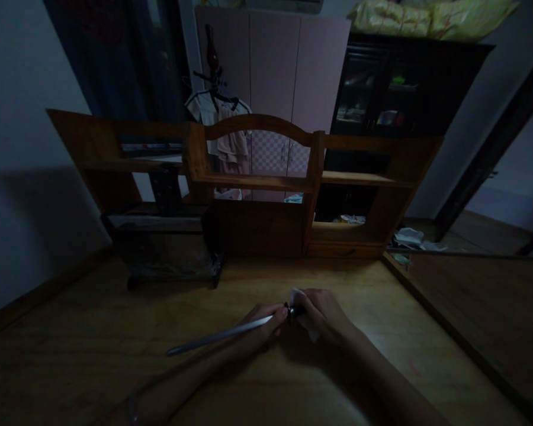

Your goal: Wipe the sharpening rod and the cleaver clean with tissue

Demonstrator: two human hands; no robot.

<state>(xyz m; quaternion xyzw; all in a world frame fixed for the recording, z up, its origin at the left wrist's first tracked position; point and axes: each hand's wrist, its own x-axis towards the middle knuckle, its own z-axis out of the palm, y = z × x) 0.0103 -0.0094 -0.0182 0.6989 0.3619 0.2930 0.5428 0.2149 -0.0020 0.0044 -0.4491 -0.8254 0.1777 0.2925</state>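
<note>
A honing steel (217,337), with a long grey rod, a small guard and a black handle, is held above the wooden tabletop, its tip pointing left. My left hand (266,322) is closed around the rod just beside the guard. On the handle side, my right hand (326,310) presses a white tissue or cloth (312,333) around the black handle. Most of the handle is hidden by the fingers and the white piece.
Behind my hands, a wooden shelf unit (257,186) stands along the back of the tabletop (231,393). A dark rack (164,254) wrapped in clear film sits at the back left. A raised wooden edge (444,319) runs along the right side.
</note>
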